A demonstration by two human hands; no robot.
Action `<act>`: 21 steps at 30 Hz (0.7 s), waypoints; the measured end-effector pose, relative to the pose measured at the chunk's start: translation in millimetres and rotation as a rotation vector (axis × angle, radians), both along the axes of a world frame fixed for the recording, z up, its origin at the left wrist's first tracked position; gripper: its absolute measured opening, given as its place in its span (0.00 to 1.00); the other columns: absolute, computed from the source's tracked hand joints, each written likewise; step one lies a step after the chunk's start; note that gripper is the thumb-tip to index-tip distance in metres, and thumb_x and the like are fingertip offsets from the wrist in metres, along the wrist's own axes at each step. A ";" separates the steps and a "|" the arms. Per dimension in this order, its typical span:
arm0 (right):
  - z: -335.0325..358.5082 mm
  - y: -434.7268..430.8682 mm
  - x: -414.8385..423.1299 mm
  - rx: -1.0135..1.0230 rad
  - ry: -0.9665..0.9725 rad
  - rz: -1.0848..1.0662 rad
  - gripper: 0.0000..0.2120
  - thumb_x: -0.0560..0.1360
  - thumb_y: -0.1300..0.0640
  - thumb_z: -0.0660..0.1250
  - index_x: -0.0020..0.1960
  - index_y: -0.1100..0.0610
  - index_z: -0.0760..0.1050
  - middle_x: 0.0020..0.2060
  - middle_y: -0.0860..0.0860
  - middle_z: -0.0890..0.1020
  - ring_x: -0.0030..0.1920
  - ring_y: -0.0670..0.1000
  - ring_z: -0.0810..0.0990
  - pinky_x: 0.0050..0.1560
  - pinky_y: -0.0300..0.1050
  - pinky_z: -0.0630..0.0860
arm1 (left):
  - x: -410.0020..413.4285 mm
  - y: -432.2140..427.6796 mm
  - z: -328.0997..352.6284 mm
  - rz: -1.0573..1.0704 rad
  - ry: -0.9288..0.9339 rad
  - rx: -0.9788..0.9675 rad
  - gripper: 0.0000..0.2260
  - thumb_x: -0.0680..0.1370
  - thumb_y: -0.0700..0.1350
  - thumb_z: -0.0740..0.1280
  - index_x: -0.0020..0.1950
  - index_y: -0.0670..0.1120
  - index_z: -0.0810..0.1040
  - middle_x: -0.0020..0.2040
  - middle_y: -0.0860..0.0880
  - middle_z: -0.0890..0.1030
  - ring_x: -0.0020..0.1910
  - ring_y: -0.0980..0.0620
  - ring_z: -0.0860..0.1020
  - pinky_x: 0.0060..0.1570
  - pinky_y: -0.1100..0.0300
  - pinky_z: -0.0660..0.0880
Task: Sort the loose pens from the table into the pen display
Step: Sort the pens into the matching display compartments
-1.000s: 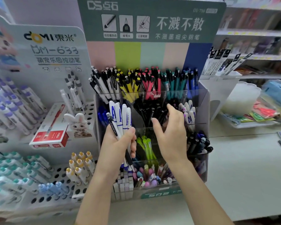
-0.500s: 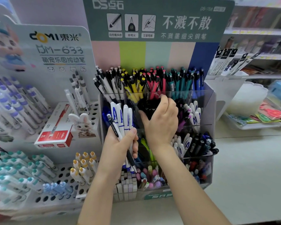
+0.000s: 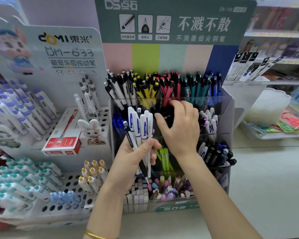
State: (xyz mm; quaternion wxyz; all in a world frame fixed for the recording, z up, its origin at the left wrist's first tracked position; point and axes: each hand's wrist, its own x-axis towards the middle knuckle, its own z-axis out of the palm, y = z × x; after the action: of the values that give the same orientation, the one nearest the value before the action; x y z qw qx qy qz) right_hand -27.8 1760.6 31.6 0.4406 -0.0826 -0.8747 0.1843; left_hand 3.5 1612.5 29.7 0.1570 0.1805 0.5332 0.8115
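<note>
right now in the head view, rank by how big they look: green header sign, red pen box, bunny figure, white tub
1. green header sign
2. red pen box and white tub: about alike, not ranked
3. bunny figure

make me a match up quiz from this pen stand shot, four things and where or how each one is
Things:
1 left hand
2 right hand
3 red box
4 green pens

States:
a beside the rabbit figure
b over the black pens
c grips white and blue pens
d stand in the pen display, between both hands

Pairs: 1-c, 2-b, 3-a, 4-d
</note>
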 end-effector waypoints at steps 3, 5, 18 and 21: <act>8.5 7.3 10.7 -0.057 0.111 0.040 0.18 0.76 0.47 0.61 0.58 0.59 0.77 0.54 0.55 0.78 0.54 0.55 0.73 0.56 0.44 0.67 | -0.1 1.2 -2.8 -0.071 0.007 0.038 0.12 0.76 0.45 0.64 0.59 0.47 0.76 0.38 0.48 0.78 0.31 0.53 0.71 0.33 0.61 0.72; 13.9 8.0 17.8 -0.103 0.194 0.077 0.13 0.77 0.53 0.62 0.56 0.60 0.78 0.52 0.54 0.78 0.53 0.54 0.74 0.56 0.45 0.68 | 0.5 2.1 -3.0 -0.104 0.021 0.058 0.11 0.76 0.45 0.64 0.58 0.48 0.78 0.38 0.49 0.77 0.31 0.54 0.71 0.32 0.62 0.71; 36.3 14.0 62.9 -0.806 -0.379 0.820 0.08 0.76 0.58 0.68 0.47 0.64 0.77 0.33 0.58 0.79 0.25 0.53 0.75 0.26 0.39 0.71 | 7.0 11.2 3.6 -0.192 0.058 -0.116 0.12 0.75 0.49 0.66 0.55 0.46 0.78 0.39 0.44 0.80 0.31 0.50 0.75 0.28 0.60 0.72; 32.4 20.8 66.9 -0.843 -0.360 0.755 0.07 0.78 0.59 0.65 0.47 0.64 0.75 0.30 0.54 0.77 0.24 0.49 0.73 0.24 0.39 0.69 | 9.1 16.7 3.8 -0.211 0.029 -0.134 0.16 0.76 0.52 0.64 0.57 0.41 0.77 0.42 0.42 0.82 0.32 0.50 0.78 0.29 0.60 0.75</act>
State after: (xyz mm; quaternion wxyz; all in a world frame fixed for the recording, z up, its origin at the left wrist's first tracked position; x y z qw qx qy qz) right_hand 39.0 1781.3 64.0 0.1184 0.0366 -0.7558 0.6429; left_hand 12.6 1629.2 33.5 0.2458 0.2364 0.5665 0.7502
